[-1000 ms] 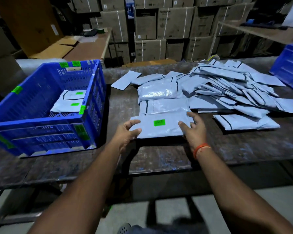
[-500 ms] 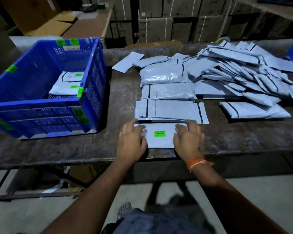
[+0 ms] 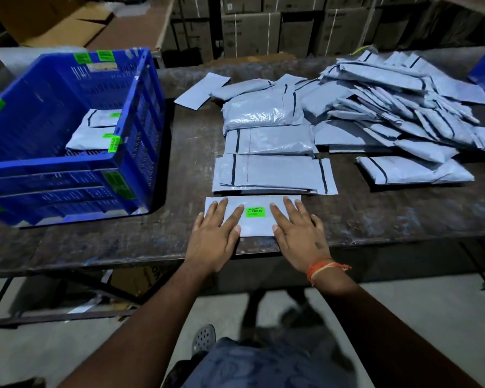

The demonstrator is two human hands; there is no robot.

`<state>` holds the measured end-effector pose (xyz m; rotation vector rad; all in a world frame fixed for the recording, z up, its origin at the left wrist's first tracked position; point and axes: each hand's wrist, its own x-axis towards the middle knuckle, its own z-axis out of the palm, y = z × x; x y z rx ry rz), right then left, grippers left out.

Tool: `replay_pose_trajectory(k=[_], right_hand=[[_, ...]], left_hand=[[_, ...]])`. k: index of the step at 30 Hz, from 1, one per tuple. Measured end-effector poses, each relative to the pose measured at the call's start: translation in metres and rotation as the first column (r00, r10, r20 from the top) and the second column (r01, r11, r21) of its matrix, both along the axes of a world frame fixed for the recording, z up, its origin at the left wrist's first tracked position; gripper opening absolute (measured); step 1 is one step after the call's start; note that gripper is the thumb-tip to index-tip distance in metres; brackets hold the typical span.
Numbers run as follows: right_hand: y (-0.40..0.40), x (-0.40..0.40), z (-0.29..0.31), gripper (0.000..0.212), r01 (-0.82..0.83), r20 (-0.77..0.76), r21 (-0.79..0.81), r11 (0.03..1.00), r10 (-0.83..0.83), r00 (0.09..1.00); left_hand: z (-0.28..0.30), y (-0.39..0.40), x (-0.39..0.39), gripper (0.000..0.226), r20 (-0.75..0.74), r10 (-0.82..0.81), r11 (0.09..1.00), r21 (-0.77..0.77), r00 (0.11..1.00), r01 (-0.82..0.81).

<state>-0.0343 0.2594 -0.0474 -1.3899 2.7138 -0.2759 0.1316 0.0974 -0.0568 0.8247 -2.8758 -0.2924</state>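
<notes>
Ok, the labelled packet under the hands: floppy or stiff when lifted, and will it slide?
Probably floppy: the packet looks like a thin plastic mailer, so it may sag if lifted by one edge. Likely light, as it lies nearly flat under the left hand and right hand. Its smooth film should slide easily on the table.

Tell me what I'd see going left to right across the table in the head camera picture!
First the blue crate → left hand → green sticker on the packet → right hand → pile of grey packets.
</notes>
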Motion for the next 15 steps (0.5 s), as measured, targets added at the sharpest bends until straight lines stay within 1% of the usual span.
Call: replay_pose_trajectory(k=[4,7,9,11,12,13,15], right_hand=[[0.009,-0.012,0.000,0.057,0.098,0.001,0.042,0.994,-0.098,0.995],[0.009,-0.011,0.006,0.051,0.175,-0.012,0.044,0.984,-0.175,0.985],[0.008,-0.006,0.014,0.050,0.238,-0.026,0.055,0.970,-0.237,0.971],[0.003,-0.003,0.020,0.046,0.289,-0.002,0.031,0.957,-0.289,0.957],[-0.001,-0.004,0.021,0.043,0.311,0.036,-0.016,0.950,-0.310,0.950],[-0.005,-0.006,0.021,0.040,0.329,0.090,-0.065,0.942,-0.323,0.942],[-0.012,-0.013,0.020,0.040,0.330,0.196,-0.097,0.939,-0.307,0.931]], left_hand=[[-0.002,-0.008,0.008,0.054,0.018,0.108,0.994,-0.017,0.994,-0.108],[0.003,-0.009,0.011,0.053,0.051,0.260,0.966,-0.011,0.964,-0.259],[0.012,-0.005,0.011,0.049,0.035,0.363,0.932,-0.035,0.931,-0.362],[0.021,0.001,0.010,0.046,-0.004,0.391,0.919,-0.046,0.920,-0.391],[0.024,0.001,0.007,0.044,-0.027,0.391,0.920,-0.010,0.920,-0.391],[0.027,0.000,0.003,0.043,-0.048,0.394,0.918,0.058,0.918,-0.391],[0.030,-0.008,-0.009,0.045,-0.066,0.424,0.885,0.241,0.903,-0.398]])
